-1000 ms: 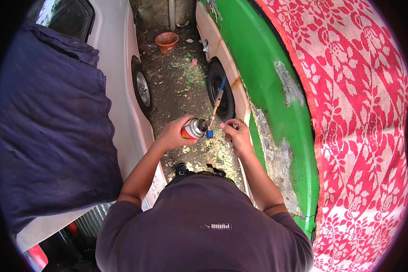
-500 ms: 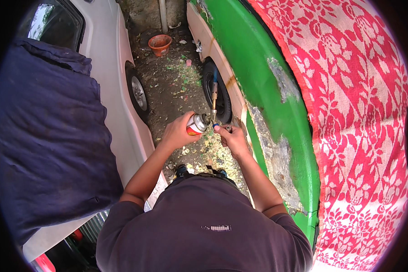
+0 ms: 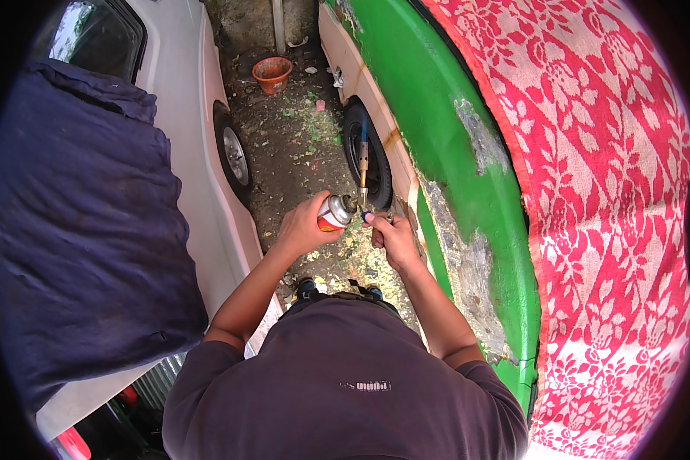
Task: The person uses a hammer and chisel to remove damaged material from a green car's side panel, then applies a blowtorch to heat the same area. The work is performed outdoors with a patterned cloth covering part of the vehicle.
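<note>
- Left hand (image 3: 303,228): wrapped around a silver-topped, red-and-white metal gas can (image 3: 333,213), which lies tilted with its top toward the right hand.
- Slim brass-coloured torch tube (image 3: 363,165): fitted at the can's top, pointing away from the person; a blue streak (image 3: 364,132), seemingly flame, at its tip.
- Right hand (image 3: 395,239): fingers drawn in narrow, thumb and finger on a small round blue knob (image 3: 366,218) at the torch's base; a small dark piece beside the fingers is too small to identify.
- Change: one second ago this hand stood apart from the knob; now it touches it, so the flame can probably be adjusted.
- Surroundings: black rubber tyre (image 3: 381,186) beyond the torch; green-painted car body (image 3: 429,130) with grey scraped patches, to the right.
</note>
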Tool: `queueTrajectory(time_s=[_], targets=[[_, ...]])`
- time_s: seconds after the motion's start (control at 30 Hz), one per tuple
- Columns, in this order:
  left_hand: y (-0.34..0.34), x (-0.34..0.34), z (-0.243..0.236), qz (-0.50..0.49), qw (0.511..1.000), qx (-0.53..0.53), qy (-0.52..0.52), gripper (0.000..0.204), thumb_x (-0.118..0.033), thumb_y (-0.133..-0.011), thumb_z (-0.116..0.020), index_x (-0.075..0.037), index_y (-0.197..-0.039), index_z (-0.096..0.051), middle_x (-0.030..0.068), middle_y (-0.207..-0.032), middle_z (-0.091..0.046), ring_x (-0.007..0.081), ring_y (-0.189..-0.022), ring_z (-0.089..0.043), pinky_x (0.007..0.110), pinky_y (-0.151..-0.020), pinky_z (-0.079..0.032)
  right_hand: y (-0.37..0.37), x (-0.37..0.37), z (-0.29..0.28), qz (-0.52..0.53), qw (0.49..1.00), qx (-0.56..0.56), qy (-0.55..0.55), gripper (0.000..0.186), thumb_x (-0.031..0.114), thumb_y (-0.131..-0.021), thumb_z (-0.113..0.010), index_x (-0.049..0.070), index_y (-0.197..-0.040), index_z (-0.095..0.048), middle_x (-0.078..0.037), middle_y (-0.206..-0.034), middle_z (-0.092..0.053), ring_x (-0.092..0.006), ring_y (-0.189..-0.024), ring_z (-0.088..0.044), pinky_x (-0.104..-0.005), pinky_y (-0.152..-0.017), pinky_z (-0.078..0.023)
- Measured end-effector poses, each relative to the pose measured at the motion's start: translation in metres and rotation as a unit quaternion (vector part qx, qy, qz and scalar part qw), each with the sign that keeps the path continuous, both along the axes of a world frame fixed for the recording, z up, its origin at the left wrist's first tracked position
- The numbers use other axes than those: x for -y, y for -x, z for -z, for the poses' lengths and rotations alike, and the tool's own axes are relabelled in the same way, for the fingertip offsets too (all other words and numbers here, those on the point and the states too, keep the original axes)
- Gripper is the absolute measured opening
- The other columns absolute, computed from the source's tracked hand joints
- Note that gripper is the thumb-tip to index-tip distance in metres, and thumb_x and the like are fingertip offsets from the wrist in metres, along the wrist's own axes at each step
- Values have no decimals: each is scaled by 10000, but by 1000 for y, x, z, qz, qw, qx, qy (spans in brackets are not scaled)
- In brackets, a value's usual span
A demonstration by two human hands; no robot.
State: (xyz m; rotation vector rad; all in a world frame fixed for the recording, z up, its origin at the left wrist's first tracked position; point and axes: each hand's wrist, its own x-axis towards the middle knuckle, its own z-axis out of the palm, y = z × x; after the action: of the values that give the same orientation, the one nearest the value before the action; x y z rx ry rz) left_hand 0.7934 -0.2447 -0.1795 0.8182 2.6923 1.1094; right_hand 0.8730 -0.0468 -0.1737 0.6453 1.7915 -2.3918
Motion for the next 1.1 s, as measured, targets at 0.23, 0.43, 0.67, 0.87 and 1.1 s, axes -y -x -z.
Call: queueTrajectory(time_s=[0.23, 0.43, 0.67, 0.87, 1.1], targets=[[0, 0, 5, -1, 1000, -6, -9, 768, -325, -629, -821, -85, -1264, -461, 171, -1120, -625, 351, -1006, -628, 423, -825, -512, -1, 2, -3, -1, 1000, 7, 27, 262, 223, -872, -675, -26, -825, -608, 25, -521, -405, -76, -459, -342, -243, -461, -285], [-1, -1, 1, 1, 1000, 1, -20, 776, -324, -627, -822, -87, -1270, -457, 175, -1126, -625, 355, -1014, -626, 429, -835, -507, -1, 0, -2, -3, 999, 18, 52, 265, 233, -884, -661, -21, -842, -598, 41, -540, -364, -74, -478, -317, -244, -475, -276], [0, -2, 1, -1, 1000, 2, -24, 774, -318, -628, -823, -87, -1269, -456, 174, -1118, -628, 355, -1006, -629, 431, -830, -507, -2, -1, -2, -13, 997, 20, 76, 292, 269, -879, -655, -16, -855, -596, 32, -534, -356, -97, -477, -328, -269, -492, -307], [0, -2, 2, -2, 1000, 1, -27, 773, -317, -629, -822, -89, -1270, -455, 171, -1111, -632, 356, -1003, -631, 432, -826, -507, -2, 0, -5, -13, 994, 25, 107, 313, 292, -870, -661, -13, -858, -591, 26, -523, -346, -111, -475, -339, -284, -502, -323], [1, -3, 6, 1, 999, -2, -36, 776, -323, -630, -820, -90, -1273, -453, 171, -1101, -636, 356, -996, -633, 436, -825, -508, -3, 1, -2, -2, 988, 27, 151, 307, 303, -870, -659, 4, -849, -594, 28, -511, -329, -118, -472, -341, -290, -509, -329]])
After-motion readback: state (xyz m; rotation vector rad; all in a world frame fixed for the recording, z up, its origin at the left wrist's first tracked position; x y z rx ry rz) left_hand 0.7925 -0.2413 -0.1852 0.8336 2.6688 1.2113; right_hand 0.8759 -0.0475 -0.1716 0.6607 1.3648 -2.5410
